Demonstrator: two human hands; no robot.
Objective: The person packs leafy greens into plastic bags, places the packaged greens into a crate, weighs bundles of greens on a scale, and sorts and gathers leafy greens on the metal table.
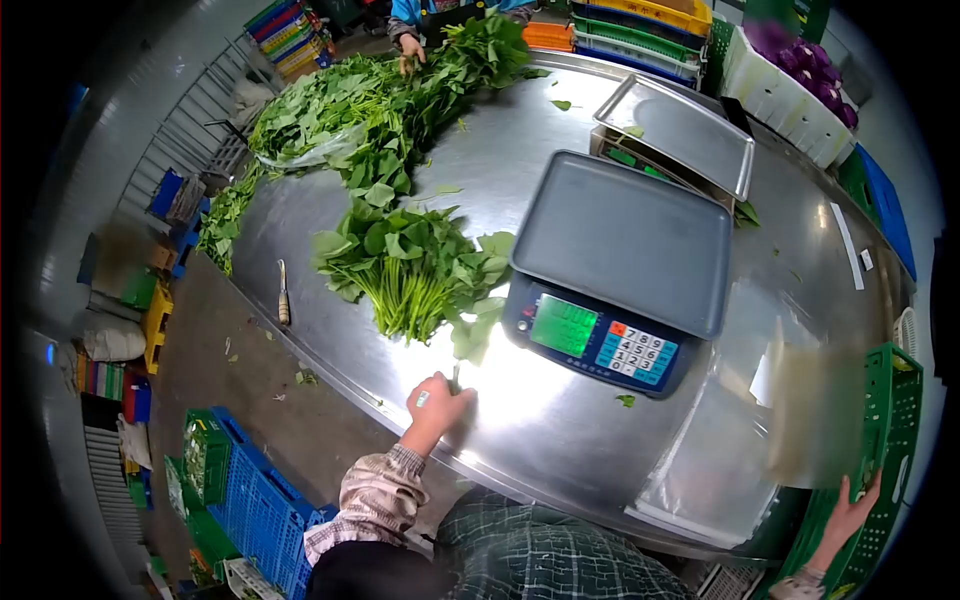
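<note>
My left hand (437, 404) is at the near edge of the steel table, its fingers closed on the stem of a green leaf (477, 330). Just beyond it lies a bunch of leafy greens (405, 275) with its cut stems toward me. On the far right, my right hand (848, 515) has its fingers apart beside a green crate (895, 420). A blurred, see-through plastic bag (820, 415) hangs just above that hand. Between the hands sits a digital scale (625, 240) with a bare grey tray and a lit green display.
A large heap of greens (330, 110) covers the far left, where another person's hand (410, 50) touches it. A knife (284, 295) lies near the left edge. Clear bags (700, 470) lie at the near right. A second scale (680, 130) stands behind the first.
</note>
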